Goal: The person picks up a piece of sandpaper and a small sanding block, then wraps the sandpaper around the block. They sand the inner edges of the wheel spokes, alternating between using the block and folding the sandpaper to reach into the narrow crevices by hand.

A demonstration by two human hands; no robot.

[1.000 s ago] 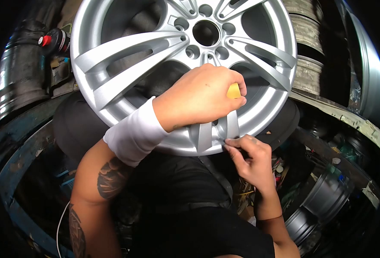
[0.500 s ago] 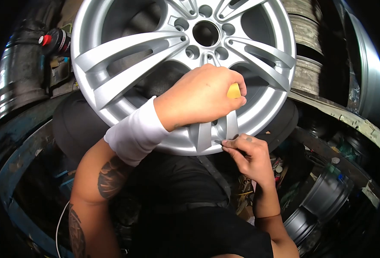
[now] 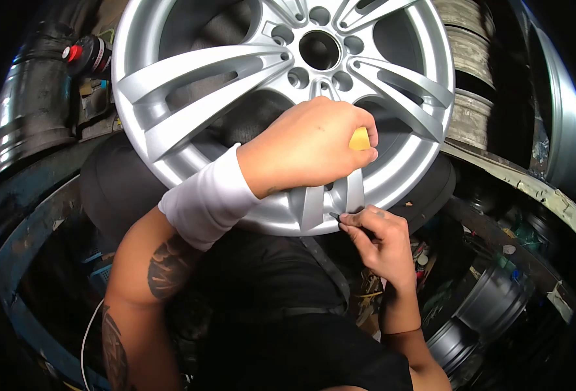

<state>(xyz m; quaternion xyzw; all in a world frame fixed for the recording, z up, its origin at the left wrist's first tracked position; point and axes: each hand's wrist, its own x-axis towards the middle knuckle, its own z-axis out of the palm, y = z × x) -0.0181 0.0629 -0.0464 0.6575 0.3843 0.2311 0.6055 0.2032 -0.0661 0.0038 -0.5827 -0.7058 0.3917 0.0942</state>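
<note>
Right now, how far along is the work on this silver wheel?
Looks done: the wheel face reads evenly silver across the visible spokes. In hand: the left hand has a closed grip on a yellow block over the lower spoke; the right hand pinches a thin dark tool at the rim lip. Left: probably that lip spot; the rest can't be judged.

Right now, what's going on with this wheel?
A person works on a silver alloy wheel set in front of them. The left hand, white sleeve on its forearm, is closed around a yellow object and rests on a spoke near the rim. The right hand pinches a thin dark tool against the rim's lower edge.
</note>
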